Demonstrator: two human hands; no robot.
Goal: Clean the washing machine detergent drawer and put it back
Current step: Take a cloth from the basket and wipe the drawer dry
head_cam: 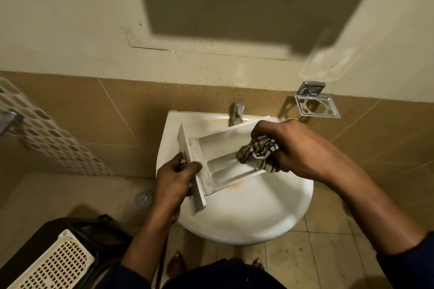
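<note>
Bathroom, tan-tiled wall; white wash basin (234,220) with tap (237,112) at its far rim.

Head view: the detergent drawer (218,162) is held over the bowl; whether it touches the rim cannot be told. Its long axis runs left to right, with the front panel at the left end. The left hand (173,178) grips that panel, fingers curled round its edge. The right hand (293,145) clutches a bunched striped cloth (258,153), pressed into the compartments at the right end.

Judgement: wiping is in hand. The unwiped compartments lie leftward of the cloth, so the stroke should run along the axis toward the steadying left hand. Refitting is not yet done.
</note>
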